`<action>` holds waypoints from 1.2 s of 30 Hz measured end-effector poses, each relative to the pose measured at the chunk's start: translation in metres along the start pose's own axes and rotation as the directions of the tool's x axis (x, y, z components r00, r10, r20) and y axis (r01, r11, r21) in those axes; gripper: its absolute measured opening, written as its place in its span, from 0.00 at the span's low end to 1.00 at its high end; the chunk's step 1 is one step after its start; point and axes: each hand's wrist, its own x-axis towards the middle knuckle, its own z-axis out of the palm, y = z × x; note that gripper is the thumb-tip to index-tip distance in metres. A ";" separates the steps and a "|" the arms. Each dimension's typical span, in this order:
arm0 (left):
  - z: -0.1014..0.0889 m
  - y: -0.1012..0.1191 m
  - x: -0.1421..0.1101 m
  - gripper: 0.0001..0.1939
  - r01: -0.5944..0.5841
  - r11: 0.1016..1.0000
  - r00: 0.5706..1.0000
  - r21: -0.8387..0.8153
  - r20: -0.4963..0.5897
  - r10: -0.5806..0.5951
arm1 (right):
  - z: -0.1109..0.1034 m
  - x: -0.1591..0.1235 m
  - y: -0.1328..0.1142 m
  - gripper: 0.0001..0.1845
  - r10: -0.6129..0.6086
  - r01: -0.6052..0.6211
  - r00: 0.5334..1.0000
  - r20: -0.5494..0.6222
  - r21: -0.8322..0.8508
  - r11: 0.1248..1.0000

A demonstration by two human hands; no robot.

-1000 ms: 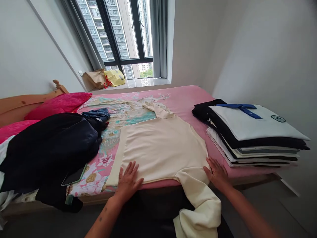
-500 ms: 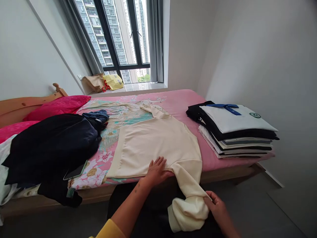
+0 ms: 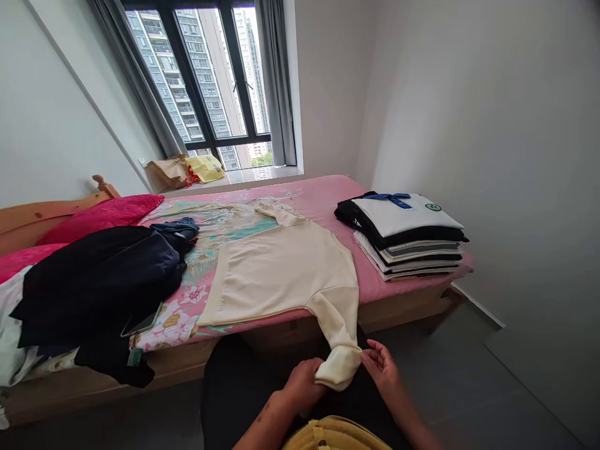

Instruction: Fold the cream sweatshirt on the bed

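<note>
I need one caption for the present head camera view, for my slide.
Two bare hands hold the hanging sleeve of a cream long-sleeved top spread on a pink floral bed.

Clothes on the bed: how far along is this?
Looks done: the folded stack, neatly layered. In hand: the cream top, body spread flat; left hand at the cuff of its near sleeve, right hand at that sleeve's edge. Apparently left: that top, not folded yet, and the dark clothes, heaped loose.

Bare pink sheet (image 3: pixel 323 187) stretches behind the shirt (image 3: pixel 281 269), with folded stack (image 3: pixel 407 237) blocking rightward.
</note>
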 end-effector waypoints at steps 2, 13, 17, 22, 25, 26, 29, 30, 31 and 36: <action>-0.005 0.009 0.000 0.09 0.047 0.997 0.998 -0.065 -0.039 -0.049 | -0.003 -0.015 -0.002 0.30 -0.138 0.137 0.990 -0.007 -0.108 0.985; -0.023 0.074 -0.028 0.18 -0.262 0.863 0.956 -0.432 0.009 0.294 | 0.006 -0.036 -0.058 0.22 -0.556 0.700 0.710 0.433 -0.348 0.623; -0.051 0.037 -0.032 0.16 -0.309 0.947 0.898 -0.087 -0.353 0.261 | 0.004 -0.021 -0.060 0.15 -0.470 0.578 0.809 0.354 -0.330 0.746; -0.131 -0.058 -0.041 0.18 0.056 0.963 0.715 0.265 -0.684 0.147 | -0.012 -0.005 -0.068 0.14 -0.341 0.415 0.907 0.248 -0.375 0.829; -0.182 -0.109 -0.052 0.26 0.268 0.858 0.732 0.438 -0.672 0.114 | -0.017 0.003 -0.080 0.15 -0.319 0.386 0.920 0.226 -0.397 0.832; -0.195 -0.123 -0.056 0.29 0.319 0.819 0.754 0.477 -0.652 0.086 | -0.017 0.005 -0.084 0.15 -0.323 0.395 0.917 0.235 -0.404 0.825; -0.222 -0.156 -0.064 0.32 0.371 0.755 0.812 0.541 -0.584 0.019 | -0.017 0.009 -0.096 0.14 -0.371 0.456 0.887 0.275 -0.392 0.799; -0.227 -0.164 -0.065 0.30 0.356 0.758 0.825 0.547 -0.564 0.021 | -0.017 0.011 -0.098 0.14 -0.390 0.477 0.875 0.286 -0.379 0.793; -0.231 -0.172 -0.066 0.29 0.333 0.767 0.834 0.549 -0.550 0.032 | -0.018 0.013 -0.100 0.14 -0.402 0.493 0.866 0.299 -0.366 0.789; -0.249 -0.198 -0.063 0.29 0.284 0.787 0.826 0.547 -0.556 0.088 | -0.032 0.028 -0.107 0.16 -0.358 0.503 0.851 0.383 -0.402 0.765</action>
